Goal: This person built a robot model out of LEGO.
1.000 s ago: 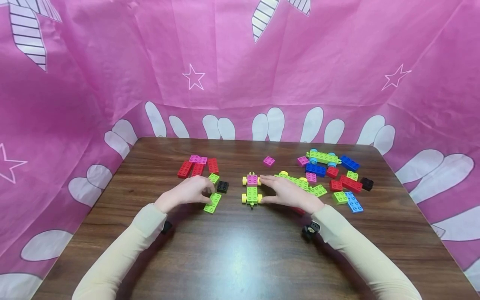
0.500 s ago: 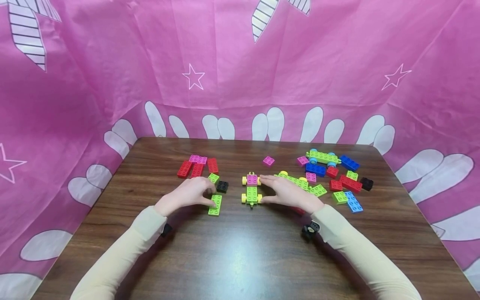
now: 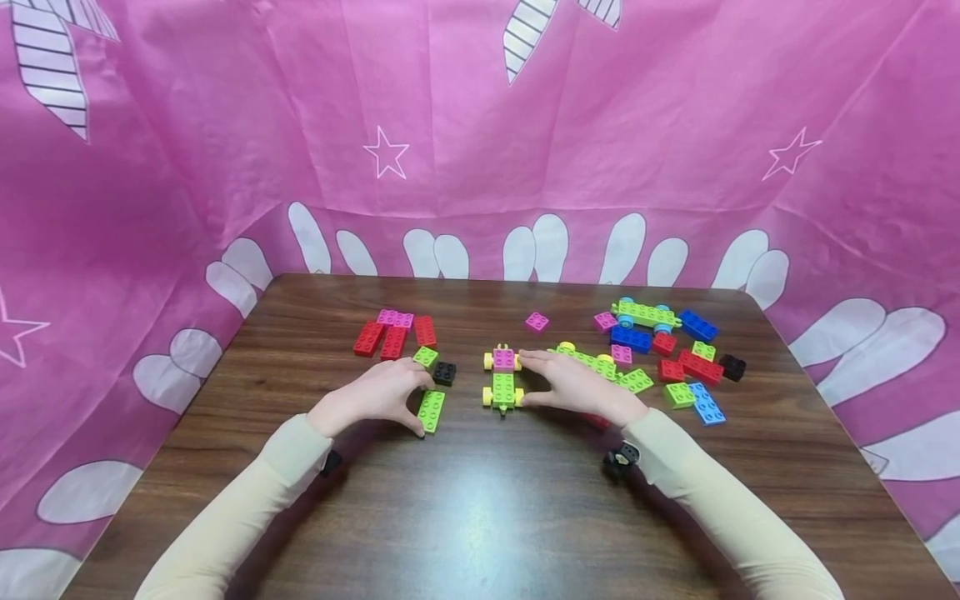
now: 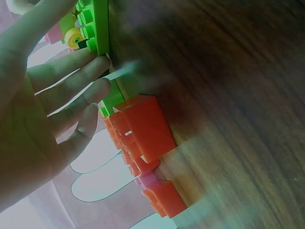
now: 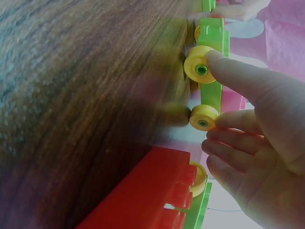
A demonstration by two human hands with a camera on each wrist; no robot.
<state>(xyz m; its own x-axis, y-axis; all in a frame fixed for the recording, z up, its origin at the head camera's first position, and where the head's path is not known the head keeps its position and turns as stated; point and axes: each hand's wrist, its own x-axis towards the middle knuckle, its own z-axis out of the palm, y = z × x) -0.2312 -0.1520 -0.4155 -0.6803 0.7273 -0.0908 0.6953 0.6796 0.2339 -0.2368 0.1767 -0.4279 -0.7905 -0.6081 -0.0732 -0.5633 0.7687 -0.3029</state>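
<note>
My left hand (image 3: 378,393) is over the left side of the table, thumb at the near end of a long lime-green brick (image 3: 431,412) and fingers by its far end. The left wrist view shows those fingers extended beside the studded brick (image 4: 94,26). A lime-green toy car base (image 3: 503,388) stands mid-table on yellow wheels, a pink brick (image 3: 504,359) on its far end. My right hand (image 3: 576,386) is spread beside it, thumb at the near wheel (image 5: 200,64) and index finger at the far wheel (image 5: 204,117).
Red bricks (image 3: 392,342), a pink brick (image 3: 395,319), a small green brick (image 3: 426,357) and a black brick (image 3: 444,372) lie beyond my left hand. Right of my right hand are another green car base (image 3: 647,314), blue bricks (image 3: 632,339) and several loose bricks. Pink cloth (image 3: 465,125) hangs behind.
The long green brick has turned from slanted to nearly straight and shifted slightly right and nearer. My left thumb has moved from on top of it to its near end. My right hand stays put.
</note>
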